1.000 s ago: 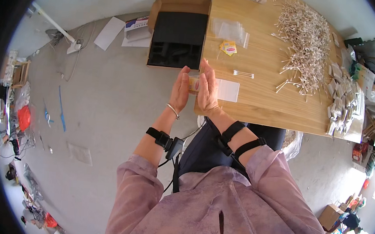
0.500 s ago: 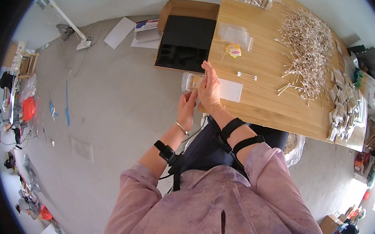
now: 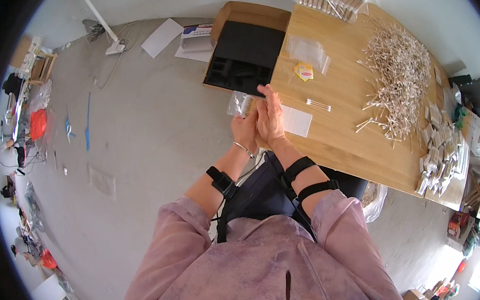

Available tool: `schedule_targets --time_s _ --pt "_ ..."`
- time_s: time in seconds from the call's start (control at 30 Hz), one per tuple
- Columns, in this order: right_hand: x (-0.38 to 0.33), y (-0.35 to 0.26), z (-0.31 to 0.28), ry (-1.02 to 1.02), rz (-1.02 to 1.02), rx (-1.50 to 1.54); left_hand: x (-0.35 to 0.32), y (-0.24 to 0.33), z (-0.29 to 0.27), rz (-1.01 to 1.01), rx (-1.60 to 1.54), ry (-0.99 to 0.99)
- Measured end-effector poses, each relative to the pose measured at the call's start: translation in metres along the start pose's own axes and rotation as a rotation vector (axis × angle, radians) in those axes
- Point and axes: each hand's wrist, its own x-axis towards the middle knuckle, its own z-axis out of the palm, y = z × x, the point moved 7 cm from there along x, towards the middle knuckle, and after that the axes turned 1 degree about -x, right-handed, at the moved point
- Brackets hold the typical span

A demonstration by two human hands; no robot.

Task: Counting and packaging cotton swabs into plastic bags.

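Observation:
Held over the table's left edge is a clear plastic bag of cotton swabs (image 3: 247, 106), its loose end sticking out to the left. My left hand (image 3: 244, 129) is closed on the lower part of the bag. Against it, my right hand (image 3: 270, 120) leans with fingers stretched out, covering the bag's right part; its palm side is hidden. A blank white card (image 3: 297, 122) lies just right of my right hand. Farther right, a few loose cotton swabs (image 3: 318, 105) lie side by side. Small yellow printed cards (image 3: 303, 71) and flat clear bags (image 3: 308, 53) lie beyond my hands.
A large heap of cotton swabs (image 3: 398, 72) covers the right of the wooden table (image 3: 331, 140). Many small packs (image 3: 440, 151) pile at its right end, and bagged swabs (image 3: 333, 0) lie at the far edge. An open cardboard box with black lining (image 3: 248, 49) adjoins the table's left side.
My left hand has moved up and right until it meets my right hand, hiding more of the bag. The view has shifted slightly.

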Motion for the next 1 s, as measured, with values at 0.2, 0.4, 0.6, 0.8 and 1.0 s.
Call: schedule_targets --time_s 0.2,0.4,0.6,0.8,1.0 --pt "0.001 -0.004 0.007 -0.128 -0.015 -0.032 0.012 0.001 -0.008 0.022 0.001 0.033" --pt "0.003 0.0 0.005 -0.05 -0.01 -0.158 0.007 -0.013 -0.008 0.0 0.066 0.029" --pt "0.001 0.0 0.008 -0.102 0.04 -0.024 0.007 -0.012 -0.013 0.009 0.091 0.049" --pt "0.001 0.004 0.006 -0.001 -0.019 -0.191 0.013 -0.008 -0.038 0.028 0.098 0.13" --pt "0.0 -0.008 0.001 -0.001 -0.101 -0.068 -0.006 -0.02 -0.02 0.104 -0.048 0.189"
